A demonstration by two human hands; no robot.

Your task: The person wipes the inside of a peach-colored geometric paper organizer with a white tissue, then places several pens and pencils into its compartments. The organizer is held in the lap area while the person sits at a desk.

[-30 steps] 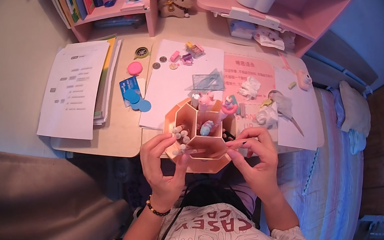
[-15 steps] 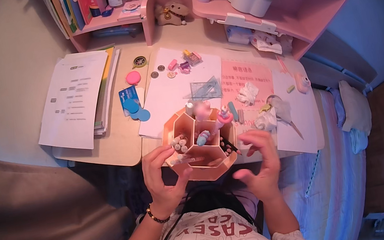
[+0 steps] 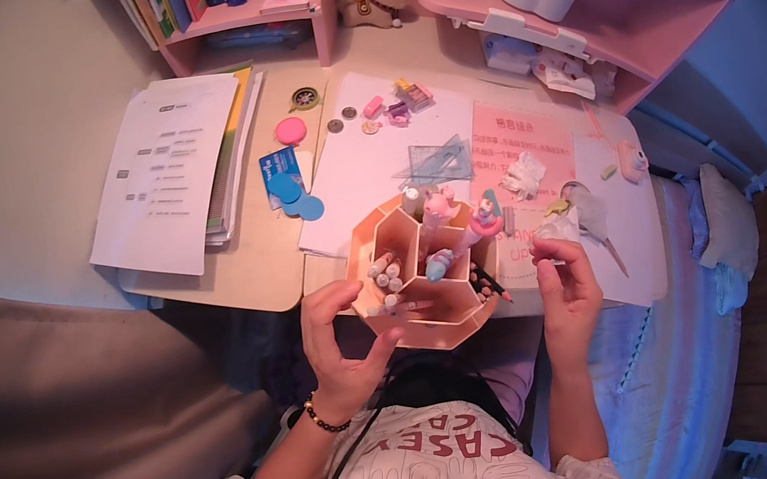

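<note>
A peach-coloured pen holder (image 3: pixel 442 334) with several compartments stands at the desk's near edge. White-ended markers (image 3: pixel 387 277) fill its left compartment, and dark pencils (image 3: pixel 487 285) lean in the right one. Pens with a pink figure top (image 3: pixel 440 205), a blue top (image 3: pixel 439 265) and a pink ring-shaped top (image 3: pixel 485 219) rise from the middle and back. My left hand (image 3: pixel 344 353) is beside the holder's left wall, open, thumb and fingers apart. To the right of the holder, apart from it, my right hand (image 3: pixel 569 288) is loosely curled with nothing visible in it.
Crumpled tissues (image 3: pixel 525 175), scissors (image 3: pixel 604 238) and a set square (image 3: pixel 436 162) lie beyond the holder. Papers (image 3: pixel 170 174) are stacked at left, near blue discs (image 3: pixel 298 198) and a compass (image 3: pixel 305 98). Pink shelves (image 3: pixel 326 5) stand behind.
My right hand has moved right, away from the holder, and its fingers have curled more. My left hand stays by the left wall. The whole view has shifted slightly.
</note>
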